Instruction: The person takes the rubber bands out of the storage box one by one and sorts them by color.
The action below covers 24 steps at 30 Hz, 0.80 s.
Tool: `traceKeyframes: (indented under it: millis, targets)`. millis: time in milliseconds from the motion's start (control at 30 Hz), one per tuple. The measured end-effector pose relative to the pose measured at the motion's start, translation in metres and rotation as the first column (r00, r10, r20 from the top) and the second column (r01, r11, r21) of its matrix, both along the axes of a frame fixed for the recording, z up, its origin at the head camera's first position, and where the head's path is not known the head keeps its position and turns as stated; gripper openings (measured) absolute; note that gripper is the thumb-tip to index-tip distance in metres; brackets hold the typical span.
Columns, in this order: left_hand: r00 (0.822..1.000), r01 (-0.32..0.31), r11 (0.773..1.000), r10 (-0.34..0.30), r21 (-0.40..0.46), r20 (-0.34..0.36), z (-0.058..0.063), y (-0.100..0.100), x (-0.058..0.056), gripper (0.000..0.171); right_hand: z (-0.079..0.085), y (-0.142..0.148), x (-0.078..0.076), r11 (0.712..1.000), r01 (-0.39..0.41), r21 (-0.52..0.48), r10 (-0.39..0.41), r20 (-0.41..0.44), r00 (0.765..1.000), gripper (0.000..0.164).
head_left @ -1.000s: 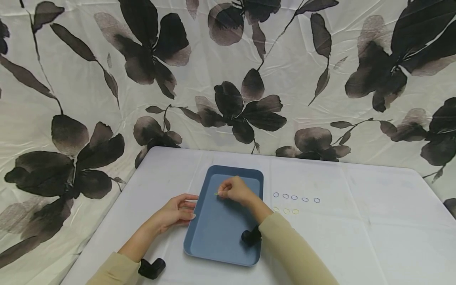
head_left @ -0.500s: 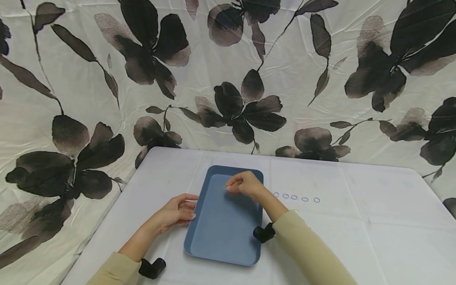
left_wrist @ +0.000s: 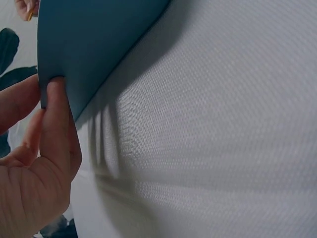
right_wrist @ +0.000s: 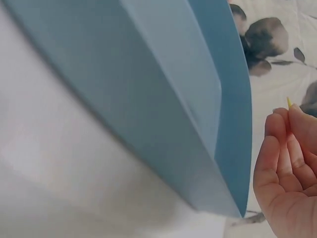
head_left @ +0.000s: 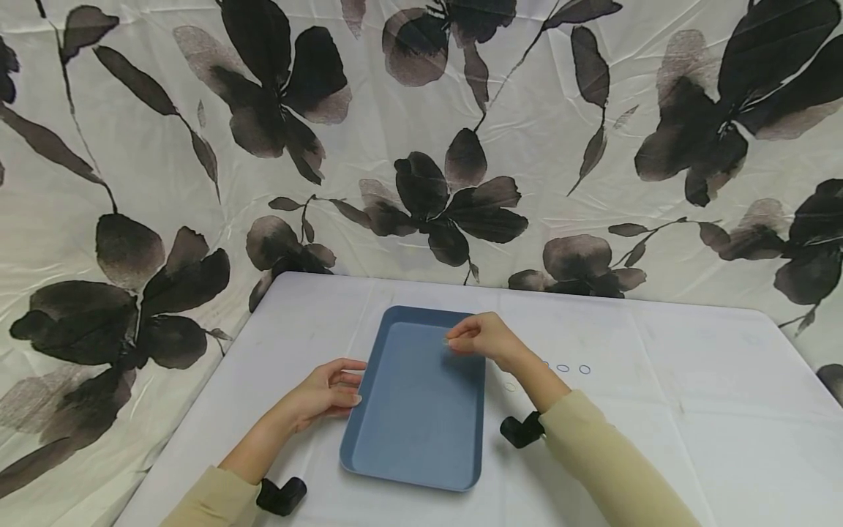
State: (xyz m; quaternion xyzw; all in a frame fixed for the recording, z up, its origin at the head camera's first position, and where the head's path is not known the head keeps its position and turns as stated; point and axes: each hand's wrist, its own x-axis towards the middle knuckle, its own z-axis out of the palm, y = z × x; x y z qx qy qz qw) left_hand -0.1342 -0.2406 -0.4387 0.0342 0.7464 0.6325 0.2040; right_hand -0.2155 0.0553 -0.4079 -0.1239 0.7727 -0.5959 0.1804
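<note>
Out over the upper right of the blue tray (head_left: 413, 417), my right hand (head_left: 484, 339) pinches a small yellow rubber band (right_wrist: 289, 102) between thumb and fingertips. Only a short yellow tip of it shows in the right wrist view; the fingers hide the rest. At the tray's left side, my left hand (head_left: 323, 391) rests with loosely bent fingers against the rim and outer wall. Its thumb (left_wrist: 57, 94) presses flat on that wall in the left wrist view.
To the right of the tray, blue rubber bands (head_left: 585, 369) lie in a row on the white table (head_left: 658, 454). A yellow band (head_left: 509, 386) lies nearer me, and my right forearm covers part of both rows. A floral cloth (head_left: 421, 110) hangs behind.
My right hand has moved rightward from the tray's middle to its right edge, keeping its pinch. My left hand and the tray have stayed put.
</note>
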Motion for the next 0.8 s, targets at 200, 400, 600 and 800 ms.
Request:
traceKeyframes:
  millis: [200, 400, 600, 800]
  targets:
    - [1.000, 0.006, 1.000, -0.006, 0.007, 0.003, -0.001, 0.000, -0.001, 0.061, 0.003, 0.023, 0.003, 1.000, 0.002, 0.025, -0.002, -0.013, 1.000, 0.020]
    - [1.000, 0.018, 1.000, -0.018, 0.006, 0.000, -0.001, -0.002, -0.001, 0.061, 0.005, 0.049, 0.008, 0.996, 0.016, 0.084, -0.014, -0.025, 1.000, 0.021]
    - [1.000, 0.013, 1.000, -0.013, -0.002, 0.001, -0.002, -0.002, -0.001, 0.061, 0.005, 0.074, 0.013, 0.993, 0.028, 0.115, -0.027, -0.015, 1.000, 0.027]
    - [1.000, 0.009, 1.000, -0.009, -0.003, 0.004, -0.004, -0.002, -0.002, 0.061, 0.005, 0.096, 0.018, 0.991, 0.044, 0.123, -0.042, -0.022, 0.999, 0.029]
